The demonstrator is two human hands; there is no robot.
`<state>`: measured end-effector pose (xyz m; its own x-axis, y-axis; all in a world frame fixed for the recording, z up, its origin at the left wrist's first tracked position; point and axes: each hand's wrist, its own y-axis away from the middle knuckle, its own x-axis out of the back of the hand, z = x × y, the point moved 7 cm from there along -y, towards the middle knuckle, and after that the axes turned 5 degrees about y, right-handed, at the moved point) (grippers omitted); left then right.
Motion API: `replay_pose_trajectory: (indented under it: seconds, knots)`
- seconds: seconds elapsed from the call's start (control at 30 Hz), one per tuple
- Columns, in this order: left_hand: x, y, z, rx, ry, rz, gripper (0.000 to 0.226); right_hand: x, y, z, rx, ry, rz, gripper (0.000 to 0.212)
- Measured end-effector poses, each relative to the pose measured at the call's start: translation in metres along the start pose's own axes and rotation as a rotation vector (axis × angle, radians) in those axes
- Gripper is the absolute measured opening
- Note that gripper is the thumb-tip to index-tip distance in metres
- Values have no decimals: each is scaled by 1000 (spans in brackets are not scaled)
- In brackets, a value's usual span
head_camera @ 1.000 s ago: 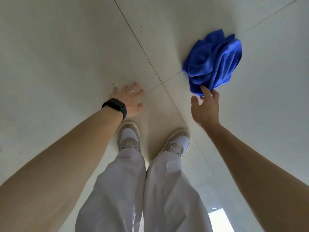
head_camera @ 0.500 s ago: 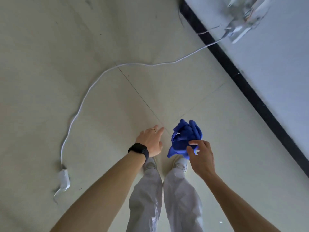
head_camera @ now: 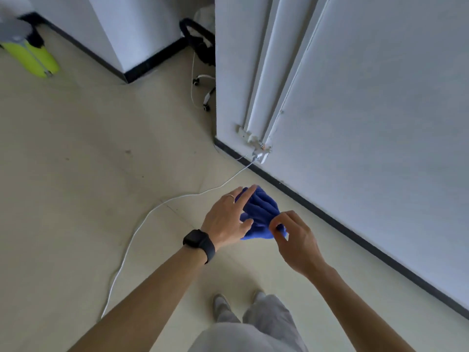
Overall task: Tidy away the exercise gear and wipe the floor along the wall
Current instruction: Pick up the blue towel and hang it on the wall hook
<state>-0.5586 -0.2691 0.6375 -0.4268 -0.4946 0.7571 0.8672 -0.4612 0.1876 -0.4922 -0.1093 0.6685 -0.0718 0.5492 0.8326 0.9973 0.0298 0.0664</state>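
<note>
A crumpled blue cloth (head_camera: pixel 260 214) hangs in the air between my two hands, above the pale tiled floor (head_camera: pixel 88 161). My right hand (head_camera: pixel 294 237) pinches its lower right edge between thumb and fingers. My left hand (head_camera: pixel 228 217), with a ring and a black wristband, lies against the cloth's left side with fingers stretched out and the thumb touching the fabric. The white wall (head_camera: pixel 380 123) with its black skirting (head_camera: pixel 342 224) runs along my right.
A white cable (head_camera: pixel 142 224) snakes over the floor from a broken outlet (head_camera: pixel 258 151) at the wall's foot. A lime-green object (head_camera: pixel 33 59) lies at the far left. An office chair base (head_camera: pixel 203 85) stands behind the wall corner. My feet (head_camera: pixel 238 303) stand below.
The view rose from the floor to show the wall and room. The cloth, picked up by my right hand, now sits higher, and my left hand has come up against it.
</note>
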Motion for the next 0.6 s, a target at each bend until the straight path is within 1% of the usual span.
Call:
replay_pose_trajectory:
  seconds: [0.07,0.13,0.2,0.27,0.33,0.37,0.4,0.47,0.53,0.6]
  knots:
    - [25,1,36,-127,-82,1,73,33,12,-17,53,4,61,26]
    - [46,3,73,-265,-98,5,57,64,26,-25,68,-9,130,30]
    - [60,4,106,-326,-51,-16,37,91,43,-24,16,-57,199,32]
    - [68,5,138,-345,-8,-48,24,115,61,-17,-99,-203,255,29]
    - [68,5,169,-350,2,-93,20,137,81,-5,-235,-374,306,31]
    - [66,5,185,-365,3,-114,20,145,91,3,-306,-437,304,31]
    - [61,5,201,-385,8,-129,20,153,101,13,-362,-462,287,25]
    - [48,8,240,-455,-4,-155,21,171,127,31,-422,-431,250,4]
    - [28,16,279,-542,-63,-189,22,191,161,50,-452,-476,280,13]
    - [4,28,316,-628,-161,-210,25,215,204,68,-503,-548,388,18]
